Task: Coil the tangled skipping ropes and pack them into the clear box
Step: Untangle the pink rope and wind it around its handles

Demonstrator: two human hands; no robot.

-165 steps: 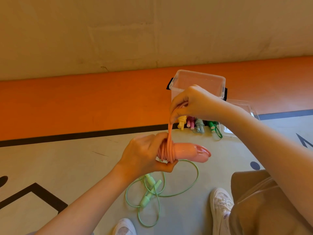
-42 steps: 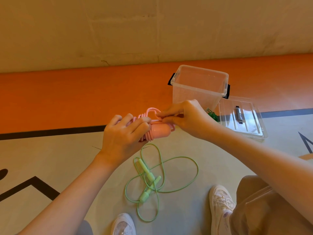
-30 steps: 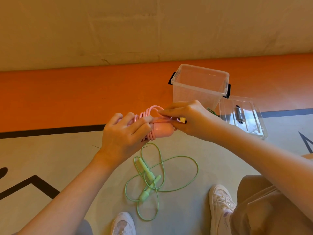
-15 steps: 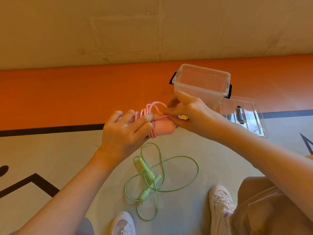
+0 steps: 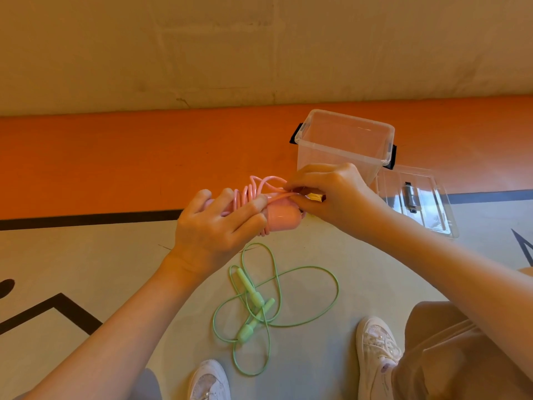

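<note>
I hold a pink skipping rope (image 5: 281, 217) in front of me, its cord wound in several turns around its thick handles. My left hand (image 5: 216, 229) grips the wound bundle from the left. My right hand (image 5: 328, 194) pinches the loose end loop of the pink cord at the top of the bundle. A light green skipping rope (image 5: 259, 304) lies loose and tangled on the floor below my hands. The clear box (image 5: 343, 145) stands open on the floor just behind my right hand. A yellow rope end (image 5: 315, 196) peeks out under my right fingers.
The box's clear lid (image 5: 418, 200) lies flat to the right of the box with a small dark object on it. My white shoes (image 5: 377, 350) and knee are at the bottom right. An orange floor band and a wall run behind.
Since 5.5 s ago the bundle went from half-wound to fully wound and moved up and left. In the last second my right fingers shifted along the end loop at the bundle's top.
</note>
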